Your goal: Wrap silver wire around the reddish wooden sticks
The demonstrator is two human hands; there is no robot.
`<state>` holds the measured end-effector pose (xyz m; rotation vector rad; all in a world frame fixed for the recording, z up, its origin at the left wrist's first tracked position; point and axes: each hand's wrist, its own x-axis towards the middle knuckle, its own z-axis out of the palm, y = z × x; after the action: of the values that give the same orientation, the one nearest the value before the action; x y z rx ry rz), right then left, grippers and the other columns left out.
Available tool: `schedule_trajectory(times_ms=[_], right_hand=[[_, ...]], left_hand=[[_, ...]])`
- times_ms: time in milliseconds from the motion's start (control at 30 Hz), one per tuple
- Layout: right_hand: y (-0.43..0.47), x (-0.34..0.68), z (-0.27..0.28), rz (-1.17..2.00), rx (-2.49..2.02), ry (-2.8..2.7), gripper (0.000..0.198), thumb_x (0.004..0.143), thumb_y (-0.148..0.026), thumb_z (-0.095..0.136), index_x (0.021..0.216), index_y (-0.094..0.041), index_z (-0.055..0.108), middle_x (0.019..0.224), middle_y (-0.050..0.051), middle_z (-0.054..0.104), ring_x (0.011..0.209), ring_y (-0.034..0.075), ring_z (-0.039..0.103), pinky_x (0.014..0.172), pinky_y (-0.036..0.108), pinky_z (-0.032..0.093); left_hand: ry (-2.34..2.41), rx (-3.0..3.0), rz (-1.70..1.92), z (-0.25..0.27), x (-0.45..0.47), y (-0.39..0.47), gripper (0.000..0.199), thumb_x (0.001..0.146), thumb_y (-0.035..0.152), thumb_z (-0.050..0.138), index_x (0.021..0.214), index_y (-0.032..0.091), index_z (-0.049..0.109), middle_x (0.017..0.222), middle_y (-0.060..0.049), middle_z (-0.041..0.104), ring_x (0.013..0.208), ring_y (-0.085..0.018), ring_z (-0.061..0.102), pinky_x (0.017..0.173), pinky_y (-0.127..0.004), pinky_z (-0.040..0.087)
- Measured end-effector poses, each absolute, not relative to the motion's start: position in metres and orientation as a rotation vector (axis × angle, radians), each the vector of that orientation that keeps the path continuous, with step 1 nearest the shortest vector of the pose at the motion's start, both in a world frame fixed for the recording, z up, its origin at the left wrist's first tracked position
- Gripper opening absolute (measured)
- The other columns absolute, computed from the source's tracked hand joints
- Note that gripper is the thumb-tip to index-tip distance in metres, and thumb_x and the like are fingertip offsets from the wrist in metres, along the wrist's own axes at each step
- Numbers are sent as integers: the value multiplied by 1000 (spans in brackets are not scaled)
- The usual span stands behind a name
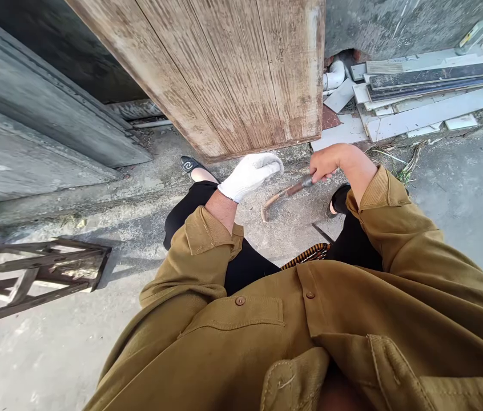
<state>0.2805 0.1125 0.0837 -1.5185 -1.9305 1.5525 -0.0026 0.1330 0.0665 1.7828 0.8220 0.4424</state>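
My right hand [325,162] is bare and closed around one end of a hooked tool [276,198]. The tool has a brown shaft, a grey band close to my fingers and a bent tip pointing down and left; its exact kind is not clear. My left hand [252,173] wears a white glove and sits just left of the right hand, apart from the tool. Its fingers are curled together, and whatever they may hold is hidden. Both hands are in front of the lower edge of a worn wooden plank panel [241,74].
Stacked boards and tile strips [430,91] lie at the upper right beside a white pipe [334,75]. A wooden frame [36,268] rests on the concrete at left. Between my legs are a striped woven item [308,254] and a thin dark bar [322,233].
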Motion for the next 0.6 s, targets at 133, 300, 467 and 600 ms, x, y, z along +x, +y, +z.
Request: schedule_trajectory(times_ms=[133, 300, 467, 600], right_hand=[[107, 261, 95, 1641, -1436, -2059, 25, 78, -17, 106, 73, -17, 82, 62, -5, 63, 60, 9, 61, 59, 21, 39], [112, 267, 127, 1554, -1338, -1906, 29, 101, -29, 92, 81, -16, 75, 69, -3, 64, 58, 7, 53, 55, 19, 39], [121, 282, 113, 1267, -1482, -1486, 36, 115, -27, 71, 82, -18, 63, 74, 2, 62, 58, 9, 49, 52, 22, 39], [117, 267, 78, 1057, -1785, -1913, 31, 106, -19, 81, 79, -18, 66, 65, 1, 56, 59, 13, 51, 57, 26, 40]], left_hand=[[919, 1784, 478, 66, 0, 139, 27, 96, 42, 66, 95, 17, 75, 89, -4, 76, 72, -16, 62, 69, -29, 56], [1038, 1725, 474, 63, 1, 142, 22, 102, 36, 64, 89, 20, 71, 70, 0, 61, 71, -15, 55, 68, -30, 51], [782, 1884, 256, 68, -2, 129, 29, 102, 40, 60, 99, 17, 77, 73, -2, 66, 68, -17, 61, 71, -30, 53], [735, 2116, 252, 72, -16, 121, 38, 101, 50, 59, 98, 17, 79, 92, -5, 78, 90, -24, 72, 91, -36, 59]])
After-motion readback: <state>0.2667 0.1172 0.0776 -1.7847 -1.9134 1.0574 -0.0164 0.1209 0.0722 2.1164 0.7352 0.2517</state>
